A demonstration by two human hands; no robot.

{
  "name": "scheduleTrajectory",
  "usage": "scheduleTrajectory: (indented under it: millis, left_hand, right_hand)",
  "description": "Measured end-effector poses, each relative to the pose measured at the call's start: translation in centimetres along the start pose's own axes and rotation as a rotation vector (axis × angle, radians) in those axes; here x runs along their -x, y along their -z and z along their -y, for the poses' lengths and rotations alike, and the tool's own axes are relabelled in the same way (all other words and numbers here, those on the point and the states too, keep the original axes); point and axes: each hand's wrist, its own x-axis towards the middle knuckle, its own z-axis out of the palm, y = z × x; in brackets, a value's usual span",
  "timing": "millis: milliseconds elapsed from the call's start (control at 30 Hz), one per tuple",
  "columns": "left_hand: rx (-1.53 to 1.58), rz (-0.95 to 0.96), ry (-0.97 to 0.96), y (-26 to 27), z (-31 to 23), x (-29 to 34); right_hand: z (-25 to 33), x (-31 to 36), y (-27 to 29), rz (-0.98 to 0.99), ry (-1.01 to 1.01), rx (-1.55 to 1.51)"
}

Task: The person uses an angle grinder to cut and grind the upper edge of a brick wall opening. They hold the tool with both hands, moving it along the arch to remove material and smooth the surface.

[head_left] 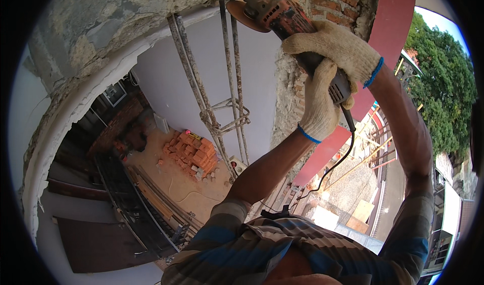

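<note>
An angle grinder (292, 20), orange-red and dark with wear, is raised overhead in both hands. My right hand (343, 48), in a cream knitted glove with a blue cuff, wraps round the front of its body. My left hand (321, 103), gloved alike, grips the rear of it lower down. The brown cutting disc (246, 16) is beside the upper ends of several rusty steel reinforcing bars (201, 83), just below the rough concrete beam (101, 22). Whether the disc touches a bar I cannot tell. A black cord (338, 164) hangs from the grinder's rear end.
Broken brickwork (335, 2) and a red-painted wall edge (393, 22) flank the grinder. Bent ties (229, 113) join the bars lower down. Far below are an orange brick pile (189, 154), long boards (156, 196) and a dark metal frame (123, 199). Trees (438, 78) stand outside on the right.
</note>
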Motion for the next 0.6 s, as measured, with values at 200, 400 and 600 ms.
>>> scheduleTrajectory:
  millis: [200, 400, 600]
  left_hand:
    - [-0.002, -0.005, 0.007, 0.0, 0.0, -0.1]
    - [0.001, 0.006, 0.004, 0.2, 0.0, -0.1]
    - [0.005, 0.014, 0.005, 0.3, 0.0, -0.1]
  right_hand:
    - [0.3, -0.2, -0.1, -0.039, 0.015, 0.086]
    - [1.3, -0.5, 0.7, 0.062, -0.302, -0.327]
    - [1.5, -0.8, 1.0, 0.151, -0.457, -0.338]
